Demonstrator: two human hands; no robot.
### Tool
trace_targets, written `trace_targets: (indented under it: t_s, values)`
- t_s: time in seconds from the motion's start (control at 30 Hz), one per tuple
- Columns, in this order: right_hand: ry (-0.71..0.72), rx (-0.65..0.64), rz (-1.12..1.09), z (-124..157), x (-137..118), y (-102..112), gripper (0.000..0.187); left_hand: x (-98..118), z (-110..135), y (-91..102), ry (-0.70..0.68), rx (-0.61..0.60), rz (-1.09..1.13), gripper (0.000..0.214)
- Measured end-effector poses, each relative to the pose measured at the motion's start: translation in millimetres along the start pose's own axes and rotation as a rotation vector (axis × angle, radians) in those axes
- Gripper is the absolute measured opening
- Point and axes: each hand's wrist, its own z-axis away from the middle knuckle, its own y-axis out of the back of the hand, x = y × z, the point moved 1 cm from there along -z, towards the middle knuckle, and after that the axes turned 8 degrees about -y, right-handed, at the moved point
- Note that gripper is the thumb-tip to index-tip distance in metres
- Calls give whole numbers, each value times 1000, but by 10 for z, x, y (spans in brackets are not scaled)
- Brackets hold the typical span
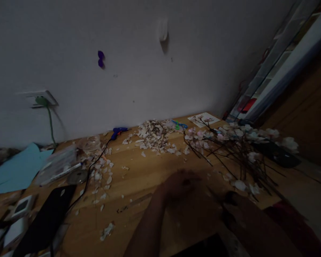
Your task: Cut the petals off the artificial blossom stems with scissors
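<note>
My left hand (180, 184) is over the middle of the wooden table, its fingers curled together and pointing right. Whatever it may pinch is too dark and blurred to make out. To its right, my right hand (242, 214) is closed around a pair of scissors (229, 197) with dark handles, the blades pointing left towards my left hand. Beyond my right hand lie artificial blossom branches (230, 150) with pale pink and white flowers on dark stems. A loose pile of pale petals (153, 135) lies near the wall.
A blue glue gun (118, 132) lies by the wall, its black cord running left. Blue-and-green scissors (179, 124) and a printed card (204, 119) lie at the back. A black slab (46, 217), a clear box (60, 164) and blue paper (18, 171) are left.
</note>
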Motion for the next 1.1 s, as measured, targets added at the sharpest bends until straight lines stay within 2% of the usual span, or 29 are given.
trace_targets:
  t_s: [0.07, 0.1, 0.17, 0.23, 0.3, 0.33, 0.4, 0.47, 0.5, 0.57, 0.63, 0.67, 0.73, 0.83, 0.97, 1.1]
  values:
    - [61, -40, -75, -318, -354, -118, 69, 42, -17, -63, 25, 118, 323, 37]
    - [118, -78, -108, -532, -538, -212, 68, 19, -17, -58, 76, 225, 426, 38]
    - [252, -132, -170, -1015, -878, -450, 61, -106, 2, 35, 196, 519, 530, 37]
    - [350, -172, -212, -1503, -1147, -743, 48, -290, 40, 207, 255, 873, 612, 35]
    - [416, -180, -226, -1927, -1333, -1060, 37, -472, 87, 383, 221, 1165, 767, 34]
    - [445, -189, -224, -2105, -1400, -1214, 32, -548, 108, 452, 181, 1259, 866, 35]
    - [515, -220, -180, -2399, -1504, -1482, 26, -657, 141, 530, 109, 1360, 1054, 37]
    - [558, -223, -147, -2643, -1597, -1658, 27, -716, 156, 536, 81, 1396, 1179, 37]
    - [548, -186, -129, -2761, -1645, -1707, 28, -732, 156, 520, 86, 1398, 1228, 37]
    - [483, -33, -67, -3002, -1739, -1743, 30, -751, 149, 478, 110, 1377, 1312, 37]
    - [537, 35, 24, -3233, -1830, -1754, 34, -758, 138, 446, 123, 1337, 1376, 36]
    - [625, -5, 68, -3338, -1869, -1771, 35, -758, 134, 439, 125, 1318, 1399, 36]
    - [780, -171, 119, -3513, -1916, -1839, 37, -748, 128, 437, 131, 1288, 1425, 35]
    - [796, -333, 121, -3683, -1930, -1994, 38, -711, 118, 449, 153, 1259, 1448, 35]
    - [757, -319, 114, -3772, -1952, -2101, 32, -653, 105, 474, 187, 1257, 1458, 35]
    - [674, -219, 41, -3809, -1957, -1938, 28, -631, 104, 487, 224, 1265, 1441, 37]
